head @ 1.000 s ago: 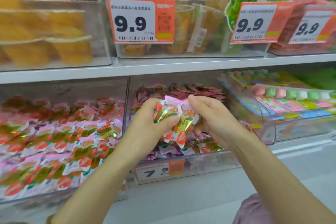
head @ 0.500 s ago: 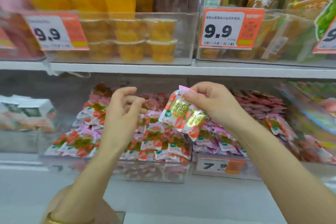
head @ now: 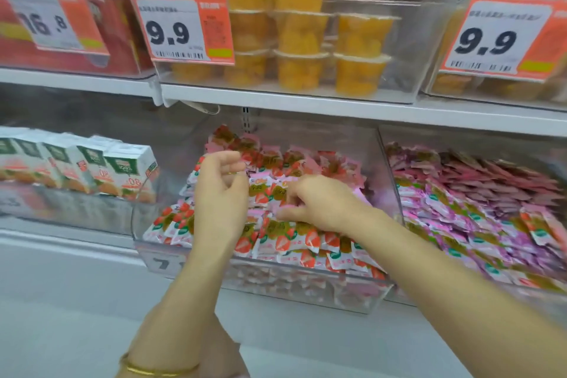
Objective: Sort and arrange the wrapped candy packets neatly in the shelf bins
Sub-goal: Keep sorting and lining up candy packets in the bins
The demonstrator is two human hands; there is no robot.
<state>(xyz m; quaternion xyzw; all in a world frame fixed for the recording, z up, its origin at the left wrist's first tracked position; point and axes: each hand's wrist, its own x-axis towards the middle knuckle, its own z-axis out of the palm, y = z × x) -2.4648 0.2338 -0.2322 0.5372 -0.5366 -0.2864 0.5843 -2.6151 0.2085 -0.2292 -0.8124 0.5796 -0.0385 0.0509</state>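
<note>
A clear shelf bin (head: 306, 288) holds a pile of pink strawberry candy packets (head: 285, 239). My right hand (head: 319, 205) is low over the pile's middle, fingers and thumb pinching a couple of strawberry packets (head: 267, 192) that lie against the heap. My left hand (head: 221, 190) hovers just left of it above the pile, fingers loosely curled and holding nothing. The neighbouring bin on the right is filled with purple candy packets (head: 460, 212), and a few strawberry ones (head: 540, 230) are mixed in near its right side.
White drink cartons (head: 92, 166) stand in the bin to the left. The shelf above carries orange fruit cups (head: 300, 40) behind a 9.9 price tag (head: 181, 27). That upper shelf's edge (head: 306, 101) hangs close over the bins.
My right hand has dropped from chest height down onto the strawberry pile with the packets. The left hand has moved forward over the bin. The view has shifted left and closer.
</note>
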